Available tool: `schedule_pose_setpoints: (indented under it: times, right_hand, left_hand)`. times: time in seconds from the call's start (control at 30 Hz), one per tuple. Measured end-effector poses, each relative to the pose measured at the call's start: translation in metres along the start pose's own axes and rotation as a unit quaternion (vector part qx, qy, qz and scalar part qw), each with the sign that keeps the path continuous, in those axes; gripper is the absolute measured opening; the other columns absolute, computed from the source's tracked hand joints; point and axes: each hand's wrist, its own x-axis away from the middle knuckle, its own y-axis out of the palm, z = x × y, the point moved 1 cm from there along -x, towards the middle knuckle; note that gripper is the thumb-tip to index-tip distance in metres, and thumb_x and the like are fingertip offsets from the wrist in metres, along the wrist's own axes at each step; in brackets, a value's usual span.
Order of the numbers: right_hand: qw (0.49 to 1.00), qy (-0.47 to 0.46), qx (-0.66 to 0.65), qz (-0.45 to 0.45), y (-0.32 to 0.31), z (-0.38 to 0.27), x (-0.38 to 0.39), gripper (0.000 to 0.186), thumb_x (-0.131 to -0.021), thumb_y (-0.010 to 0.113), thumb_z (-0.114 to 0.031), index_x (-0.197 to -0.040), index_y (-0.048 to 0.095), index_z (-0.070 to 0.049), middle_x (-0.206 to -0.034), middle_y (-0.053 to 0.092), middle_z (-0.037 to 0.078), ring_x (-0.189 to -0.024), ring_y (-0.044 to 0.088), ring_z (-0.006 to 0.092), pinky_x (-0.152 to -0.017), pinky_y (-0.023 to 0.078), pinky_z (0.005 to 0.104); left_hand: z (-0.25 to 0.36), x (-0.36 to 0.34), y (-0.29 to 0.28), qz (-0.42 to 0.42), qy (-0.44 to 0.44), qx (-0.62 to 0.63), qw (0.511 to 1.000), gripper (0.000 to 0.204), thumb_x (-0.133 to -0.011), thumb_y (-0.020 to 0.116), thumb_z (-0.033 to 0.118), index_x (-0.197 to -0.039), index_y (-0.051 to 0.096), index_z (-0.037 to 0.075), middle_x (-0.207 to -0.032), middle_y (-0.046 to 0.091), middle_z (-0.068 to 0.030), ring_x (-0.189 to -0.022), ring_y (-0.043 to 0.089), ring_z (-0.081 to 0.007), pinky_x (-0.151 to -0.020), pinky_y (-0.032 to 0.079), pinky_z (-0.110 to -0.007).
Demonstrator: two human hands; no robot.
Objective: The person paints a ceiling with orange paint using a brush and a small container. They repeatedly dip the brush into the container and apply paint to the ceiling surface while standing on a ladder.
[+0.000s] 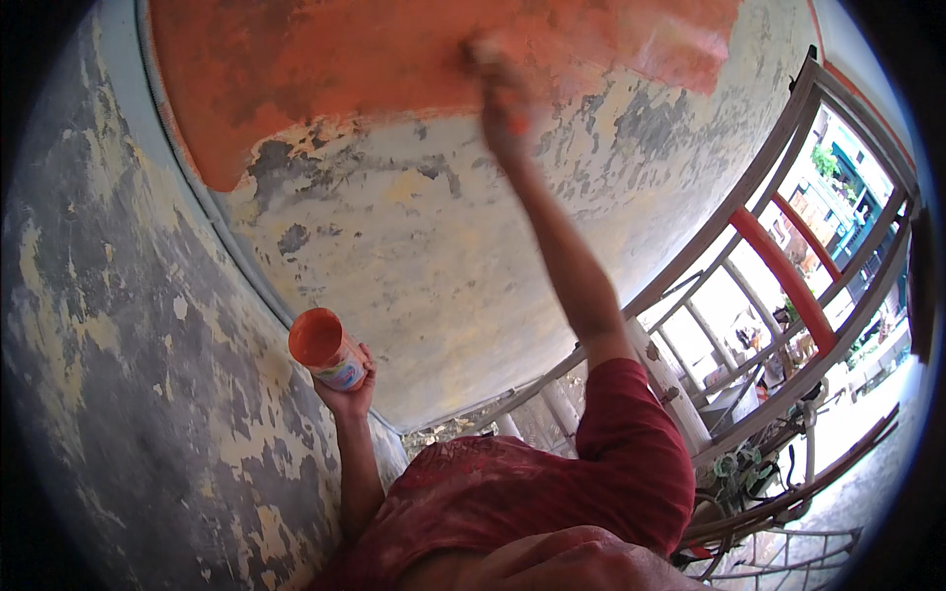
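Observation:
My left hand [354, 392] is wrapped round a paint can [340, 362], an open round tin with a coloured label, orange paint inside and on its rim. The can tilts in front of the peeling wall at the left. Raised high, my right hand [507, 113] is smeared by motion and closed round a paintbrush [481, 51]. Its dark head is against the orange painted area [345, 59] on the upper part of the wall [424, 217]. The brush's handle is mostly hidden or blurred. Below the orange, the wall is pale with grey and yellow flaking patches.
A grey pipe-like strip [212, 212] runs down the corner beside the grey, flaking side wall [108, 325]. To the right stands a wooden frame [680, 389] with bars, one of them a red bar [783, 281]. Beyond it are plants [739, 473] and bright outdoor ground.

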Motion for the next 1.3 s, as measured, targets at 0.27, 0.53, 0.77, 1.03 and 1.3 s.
schedule_pose_setpoints:
  times: [0.27, 0.53, 0.77, 1.03, 1.3]
  right_hand:
    - [0.967, 0.097, -0.171, -0.164, 0.062, -0.061, 0.024, 0.024, -0.086, 0.059, -0.009, -0.109, 0.062, -0.003, -0.108, 0.062, 0.013, -0.099, 0.061, 0.0278, -0.081, 0.05, 0.0371]
    - [0.956, 0.237, -0.077, 0.154, -0.183, 0.127, 0.011, 0.022, -0.088, 0.067, -0.013, -0.105, 0.063, 0.001, -0.105, 0.062, 0.011, -0.094, 0.06, 0.0204, -0.084, 0.053, 0.0328]
    - [0.965, 0.087, 0.219, 0.111, -0.14, 0.096, 0.052, 0.017, -0.078, 0.059, 0.004, -0.091, 0.069, 0.0, -0.096, 0.069, 0.008, -0.091, 0.066, 0.0197, -0.077, 0.052, 0.0302]
    - [0.98, 0.151, -0.12, -0.052, 0.109, -0.137, 0.095, 0.036, -0.093, 0.052, -0.019, -0.126, 0.061, -0.007, -0.138, 0.05, 0.02, -0.125, 0.052, 0.0343, -0.102, 0.043, 0.0418]
    - [0.95, 0.022, -0.297, -0.093, 0.142, -0.171, 0.051, 0.022, -0.081, 0.061, -0.01, -0.103, 0.065, -0.008, -0.109, 0.066, 0.012, -0.098, 0.066, 0.0306, -0.081, 0.055, 0.0383]
  left_hand:
    - [0.004, 0.004, 0.011, 0.012, 0.005, -0.004, 1.0, 0.059, -0.085, 0.058, 0.05, -0.133, 0.051, 0.016, -0.126, 0.057, -0.0073, -0.112, 0.055, -0.0346, -0.076, 0.052, -0.044]
    - [0.016, 0.013, -0.003, 0.01, 0.037, 0.016, 0.999, 0.061, -0.084, 0.058, 0.056, -0.13, 0.051, 0.017, -0.123, 0.056, -0.0057, -0.113, 0.052, -0.0354, -0.076, 0.051, -0.044]
    - [0.022, 0.014, -0.013, -0.027, 0.036, 0.031, 0.999, 0.067, -0.08, 0.063, 0.05, -0.133, 0.05, 0.013, -0.129, 0.053, -0.0149, -0.119, 0.048, -0.0369, -0.085, 0.048, -0.046]
    - [0.01, 0.012, -0.007, 0.009, 0.008, 0.048, 0.999, 0.064, -0.081, 0.062, 0.051, -0.132, 0.051, 0.014, -0.125, 0.056, -0.0124, -0.116, 0.052, -0.0358, -0.078, 0.05, -0.045]
    - [0.028, 0.015, -0.01, -0.012, 0.02, 0.018, 1.0, 0.061, -0.079, 0.065, 0.046, -0.129, 0.054, 0.013, -0.127, 0.055, -0.0147, -0.114, 0.052, -0.0344, -0.079, 0.051, -0.044]
